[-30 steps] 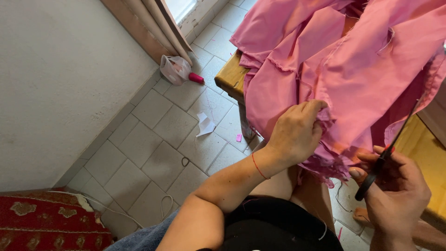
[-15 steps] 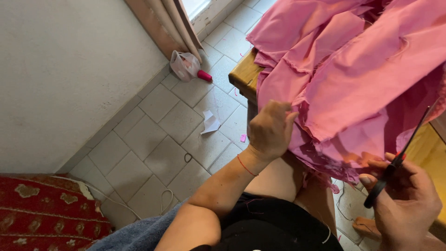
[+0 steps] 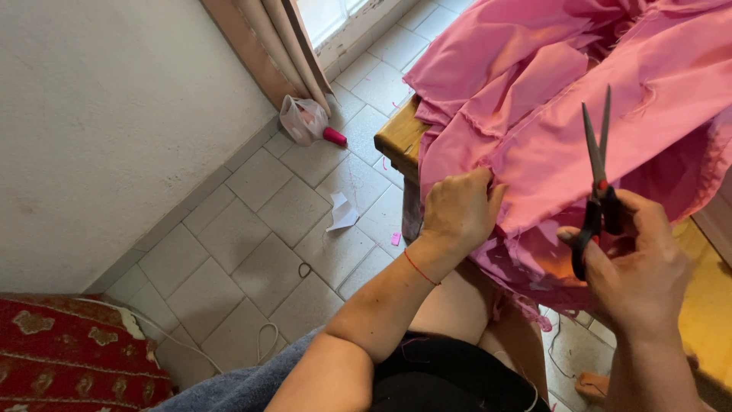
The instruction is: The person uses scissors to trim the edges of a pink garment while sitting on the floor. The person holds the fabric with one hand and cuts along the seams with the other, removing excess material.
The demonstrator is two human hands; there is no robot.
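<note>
Rising from the lower right toward mid-frame within the last second, the right hand (image 3: 637, 267) now holds the black-handled scissors (image 3: 596, 179) upright, blades slightly parted, tips against the pink fabric (image 3: 549, 99). The left hand (image 3: 457, 210), fingers closed, has regripped a fabric edge at centre, suggesting a cut is being lined up. The cloth spills over the wooden desk (image 3: 398, 136), hiding most of it; the exact cutting line cannot be made out.
</note>
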